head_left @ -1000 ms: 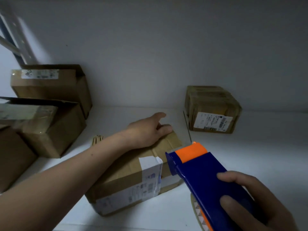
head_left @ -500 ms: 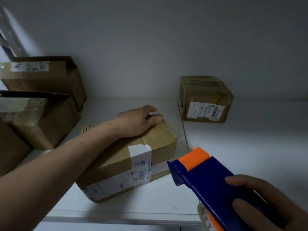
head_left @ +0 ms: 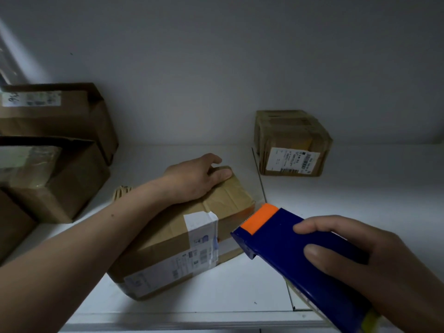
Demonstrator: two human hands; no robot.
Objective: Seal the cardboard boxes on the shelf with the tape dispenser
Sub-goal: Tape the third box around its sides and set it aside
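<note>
Left hand (head_left: pixel 194 179) is lying palm-down on the far end of a flat brown cardboard box (head_left: pixel 168 246). Its fingers are curling over the back edge and the thumb is stretching along the top, so it's gripping the box. The box is sitting skewed on the white shelf (head_left: pixel 348 193), close to the front lip. A white shipping label (head_left: pixel 200 227) is wrapping over the box edge, nearer the person than that grip.

Right hand (head_left: pixel 374 267) is clamping round a blue plastic tape dispenser with an orange front cap (head_left: pixel 283 246), with the fingers wrapping over the body and the thumb hidden. Ahead of this grip, the orange end is pointing at the box's right end, just beside it; contact can't be told.

Beyond the right-hand grip, well apart, 1 small tape-wrapped cardboard box with a barcode label (head_left: pixel 292 140) is sitting near the back wall.

Left of the left-hand grip, 2 larger brown cardboard boxes are standing one behind the other: the rear labelled box (head_left: pixel 62 116) and the front glossy-taped box (head_left: pixel 52 181).
</note>
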